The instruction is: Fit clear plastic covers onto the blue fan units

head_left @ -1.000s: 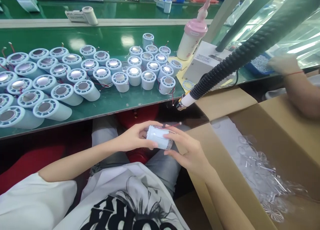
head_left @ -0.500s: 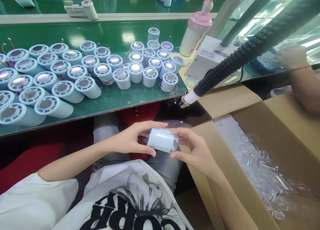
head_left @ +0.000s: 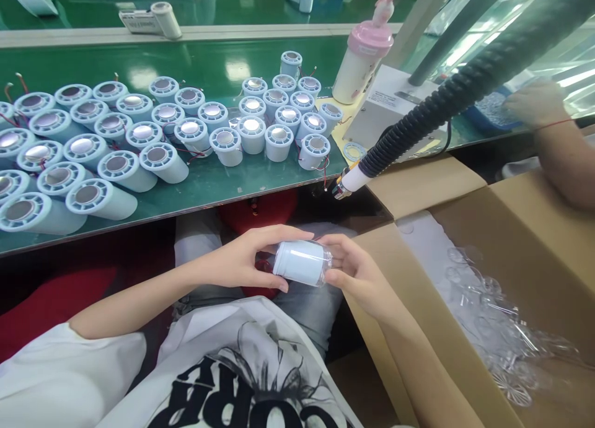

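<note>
The left hand (head_left: 258,256) arches about the left end of a pale blue plastic cylinder (head_left: 300,262), thumb and fingers set well apart, the thumb by its lower edge and a finger along the top; whether it presses on the cylinder I cannot tell. The right hand (head_left: 357,272) pinches the other end, where a clear, glossy plastic cover (head_left: 328,259) reaches past the blue body, its thumb in front and its fingers curled behind. The cylinder lies on its side between the two hands, above grey-blue jeans (head_left: 311,310) and in front of the worktop's edge.

On the green worktop (head_left: 242,185) more pale blue cylinders (head_left: 171,165) stand in close rows, each topped by a slotted ring around a silvery disc, with thin red and dark wires (head_left: 325,181) trailing among them. Beyond their right end stand a white bottle with a pink lid (head_left: 356,72) and a white metal box (head_left: 381,106). A black corrugated hose (head_left: 418,109) slants down to a metal-tipped nozzle (head_left: 343,190). To the right, an open brown cardboard box (head_left: 406,304) holds transparent plastic pieces (head_left: 504,319). Farther off, a co-worker's hand (head_left: 534,103) is at a blue tray (head_left: 475,122).
</note>
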Action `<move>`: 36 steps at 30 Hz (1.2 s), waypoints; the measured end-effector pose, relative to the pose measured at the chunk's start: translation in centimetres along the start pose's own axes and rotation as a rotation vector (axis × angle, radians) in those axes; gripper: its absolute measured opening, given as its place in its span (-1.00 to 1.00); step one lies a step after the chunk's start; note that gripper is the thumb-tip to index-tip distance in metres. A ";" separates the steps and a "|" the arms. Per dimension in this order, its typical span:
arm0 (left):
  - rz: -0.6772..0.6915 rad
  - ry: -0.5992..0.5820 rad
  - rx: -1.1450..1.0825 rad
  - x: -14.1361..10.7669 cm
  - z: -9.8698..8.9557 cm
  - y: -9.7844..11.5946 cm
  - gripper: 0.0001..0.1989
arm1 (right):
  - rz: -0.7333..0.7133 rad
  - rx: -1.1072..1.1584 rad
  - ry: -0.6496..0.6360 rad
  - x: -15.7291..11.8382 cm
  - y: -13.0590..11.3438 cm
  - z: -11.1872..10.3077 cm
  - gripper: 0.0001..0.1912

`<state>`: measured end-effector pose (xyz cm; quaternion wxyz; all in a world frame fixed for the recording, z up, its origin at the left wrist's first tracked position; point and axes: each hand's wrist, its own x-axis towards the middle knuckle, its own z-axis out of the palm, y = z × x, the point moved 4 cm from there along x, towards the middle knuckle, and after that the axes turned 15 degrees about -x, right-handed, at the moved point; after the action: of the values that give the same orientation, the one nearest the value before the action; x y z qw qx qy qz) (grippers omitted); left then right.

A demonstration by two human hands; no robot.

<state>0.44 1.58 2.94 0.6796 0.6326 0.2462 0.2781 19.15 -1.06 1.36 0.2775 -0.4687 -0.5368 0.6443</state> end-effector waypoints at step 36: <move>-0.144 0.086 -0.220 -0.2 0.6 -0.3 -0.41 | -0.265 -0.415 0.352 -0.1 0.9 -0.2 -0.69</move>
<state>0.69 0.96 2.67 0.7520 0.5222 0.2880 0.2808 19.50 -1.30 0.52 0.3465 -0.5456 -0.6571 0.3878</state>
